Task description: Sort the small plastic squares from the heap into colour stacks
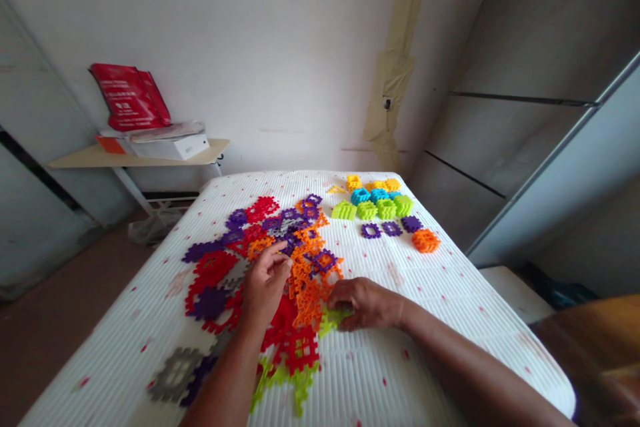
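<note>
A spread pile of flat interlocking plastic pieces with toothed edges covers the middle of the table, among them red pieces (pixel 215 268), purple pieces (pixel 210 303) and orange pieces (pixel 306 297). Above the pile is my left hand (pixel 266 280), its fingers loosely bent, thumb and index finger apart, with nothing visible between them. At the pile's right edge, my right hand (pixel 364 303) is curled over a lime green interlocking piece (pixel 327 323), which it partly hides. More lime green pieces (pixel 285 377) lie at the near end.
Sorted stacks stand at the far right: yellow (pixel 354 182), blue (pixel 360 197), lime green (pixel 387 208) and orange (pixel 425 241). Three purple squares (pixel 392 229) lie in a row beside them. A grey window piece (pixel 176 373) is near left. Behind, a shelf (pixel 220 145) holds a red bag (pixel 129 99).
</note>
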A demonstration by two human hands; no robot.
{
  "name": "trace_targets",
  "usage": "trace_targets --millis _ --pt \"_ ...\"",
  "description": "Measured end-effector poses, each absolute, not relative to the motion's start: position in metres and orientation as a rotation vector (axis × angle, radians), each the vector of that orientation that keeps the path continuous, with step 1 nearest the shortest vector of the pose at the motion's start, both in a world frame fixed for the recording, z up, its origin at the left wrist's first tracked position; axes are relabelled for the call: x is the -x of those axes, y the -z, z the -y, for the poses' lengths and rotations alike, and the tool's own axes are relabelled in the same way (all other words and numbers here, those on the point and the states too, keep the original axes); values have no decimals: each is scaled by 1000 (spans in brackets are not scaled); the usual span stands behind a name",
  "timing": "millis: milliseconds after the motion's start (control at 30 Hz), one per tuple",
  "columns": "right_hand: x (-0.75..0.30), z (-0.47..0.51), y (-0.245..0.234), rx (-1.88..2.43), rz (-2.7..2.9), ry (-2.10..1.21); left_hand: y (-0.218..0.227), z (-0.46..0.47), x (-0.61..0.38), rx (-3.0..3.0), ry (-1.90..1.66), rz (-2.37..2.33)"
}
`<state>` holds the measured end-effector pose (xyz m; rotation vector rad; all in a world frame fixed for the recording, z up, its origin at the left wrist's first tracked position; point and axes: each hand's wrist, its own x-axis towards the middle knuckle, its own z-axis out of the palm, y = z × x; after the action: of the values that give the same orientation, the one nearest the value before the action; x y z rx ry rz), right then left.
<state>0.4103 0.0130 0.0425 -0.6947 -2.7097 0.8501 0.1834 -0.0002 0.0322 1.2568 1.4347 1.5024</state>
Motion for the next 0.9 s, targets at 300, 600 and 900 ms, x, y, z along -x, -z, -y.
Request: trace_targets --millis 300,600,900 --pt "-430 -30 -45 926 2245 -976 -35 1 -185 -1289 -1477 -1434" --pt "-445 -84 -51 1208 2082 -506 -37 0 -186 -1269 -1497 -1436" --pt "-429 -177 -74 1596 2088 -163 -29 -4 -178 -1288 -1491 -1494"
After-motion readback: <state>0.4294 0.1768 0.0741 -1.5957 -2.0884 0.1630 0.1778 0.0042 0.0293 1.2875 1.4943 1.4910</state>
